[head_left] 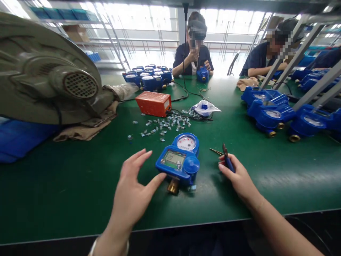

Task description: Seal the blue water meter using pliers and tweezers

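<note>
A blue water meter (180, 160) with a round dial, a small display and a brass fitting lies on the green table (66, 185) in front of me. My left hand (134, 188) is spread open, its thumb touching the meter's near left corner. To the meter's right, my right hand (237, 176) grips blue-handled pliers (226, 158) whose dark jaws point away from me. A thin metal piece (215, 152) lies just left of the jaws.
Several small clips (165, 125) are scattered behind the meter, with an orange box (153, 103) and a plastic bag (205, 107). More blue meters (269, 110) stand right and far left (149, 77). A large grey fan (45, 71) sits left. Two people (193, 53) work opposite.
</note>
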A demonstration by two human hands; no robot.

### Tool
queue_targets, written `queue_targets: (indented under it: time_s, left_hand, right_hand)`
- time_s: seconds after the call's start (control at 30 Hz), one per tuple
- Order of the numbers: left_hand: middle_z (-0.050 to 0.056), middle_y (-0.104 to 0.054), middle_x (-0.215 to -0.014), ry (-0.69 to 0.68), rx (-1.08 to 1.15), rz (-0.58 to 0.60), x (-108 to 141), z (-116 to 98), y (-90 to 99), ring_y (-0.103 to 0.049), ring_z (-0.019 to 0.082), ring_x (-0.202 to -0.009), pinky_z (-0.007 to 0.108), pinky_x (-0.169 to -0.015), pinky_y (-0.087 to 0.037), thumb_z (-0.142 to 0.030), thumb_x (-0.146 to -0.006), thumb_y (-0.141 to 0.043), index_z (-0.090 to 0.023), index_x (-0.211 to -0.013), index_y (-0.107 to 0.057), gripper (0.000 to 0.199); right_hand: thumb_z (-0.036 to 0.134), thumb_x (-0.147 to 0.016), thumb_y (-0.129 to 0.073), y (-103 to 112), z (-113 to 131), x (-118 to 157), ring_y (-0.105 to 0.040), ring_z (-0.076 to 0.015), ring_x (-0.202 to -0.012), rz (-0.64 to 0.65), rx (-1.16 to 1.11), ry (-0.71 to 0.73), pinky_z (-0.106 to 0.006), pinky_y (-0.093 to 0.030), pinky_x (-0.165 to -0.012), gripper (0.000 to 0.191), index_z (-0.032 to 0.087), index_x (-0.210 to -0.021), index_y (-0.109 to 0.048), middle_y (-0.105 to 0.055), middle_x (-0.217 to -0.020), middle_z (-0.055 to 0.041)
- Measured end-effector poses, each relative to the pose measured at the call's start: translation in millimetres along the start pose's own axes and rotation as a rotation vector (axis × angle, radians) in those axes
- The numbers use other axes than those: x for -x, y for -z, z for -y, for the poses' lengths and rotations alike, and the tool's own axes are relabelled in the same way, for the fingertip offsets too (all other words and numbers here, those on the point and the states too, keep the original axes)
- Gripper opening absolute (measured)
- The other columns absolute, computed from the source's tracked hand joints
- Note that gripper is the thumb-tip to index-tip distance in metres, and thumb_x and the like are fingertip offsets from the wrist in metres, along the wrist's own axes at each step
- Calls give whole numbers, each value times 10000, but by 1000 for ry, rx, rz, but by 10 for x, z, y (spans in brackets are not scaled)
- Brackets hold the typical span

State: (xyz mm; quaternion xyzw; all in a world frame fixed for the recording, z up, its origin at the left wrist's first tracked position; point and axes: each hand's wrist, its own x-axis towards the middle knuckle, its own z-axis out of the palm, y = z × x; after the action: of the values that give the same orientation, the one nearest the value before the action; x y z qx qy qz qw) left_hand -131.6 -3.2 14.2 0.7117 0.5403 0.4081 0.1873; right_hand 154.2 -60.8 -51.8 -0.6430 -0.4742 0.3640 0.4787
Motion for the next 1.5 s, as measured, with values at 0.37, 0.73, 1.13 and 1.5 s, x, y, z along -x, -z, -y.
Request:
queue_targets:
  time_s: [0.37, 0.73, 1.13, 1.5]
  left_hand:
    - [91, -657, -926, 976, 1247, 412, 751, -331, -730, -613, 161, -827, 294, -798, -498, -371, -806, -660, -130, -928, -612, 274]
    - [44, -634, -809, 920, 1162, 450, 728, -315, -735, -582, 124, -725, 230, -665, -469, -308, -829, -630, -130, -845, -609, 180]
    - [-16, -485, -593, 1024, 1310, 628, 722, -256, -783, -498, 108, -513, 217, -496, -369, -374, -897, -423, -153, -723, -508, 293]
    - [21, -594, -868, 688, 978, 458, 758, -222, -747, -589, 134, -703, 241, -621, -481, -421, -810, -620, -177, -1008, -514, 331]
  right_hand:
    - [355, -844, -594, -341, 259, 563, -552, -199, -955, 274, -338, -32, -331, -440, -881, 309, 239, -1124, -531, -580, -1065, -47]
    - [355, -849, -599, -215, 286, 736, -570, -214, -958, 438, -296, -210, -335, -450, -855, 274, 233, -1092, -563, -602, -1008, -37]
    - [313, -803, -628, -24, 483, 490, -556, -196, -832, 711, 52, -255, -296, -416, -751, 161, 162, -851, -598, -638, -944, -22]
    - [297, -805, -622, -96, 497, 375, -548, -181, -823, 710, 84, -225, -276, -417, -732, 176, 184, -940, -612, -620, -912, 0]
